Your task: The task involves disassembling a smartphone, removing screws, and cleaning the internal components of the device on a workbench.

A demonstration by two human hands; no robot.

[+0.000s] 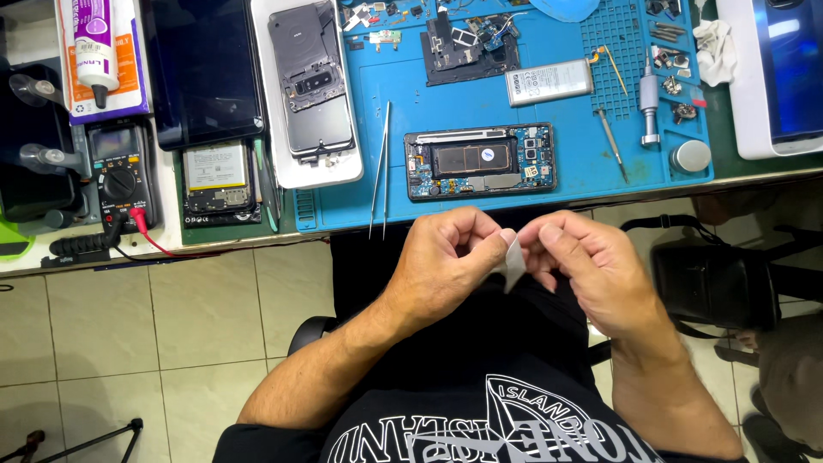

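Center frame, left hand (pixel 446 257) and right hand (pixel 583 261) pinch a small white strip (pixel 514 261) between fingertips, held over the lap just below the opened phone (pixel 480 160) on the blue mat (pixel 549 111), seemingly to peel it.

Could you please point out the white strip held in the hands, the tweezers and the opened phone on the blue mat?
White strip (pixel 514 264), head view: its middle, between the fingertips.
Tweezers (pixel 380 167), head view: mid-length of the two prongs.
Opened phone (pixel 479 160), head view: the dark battery bay at its centre.
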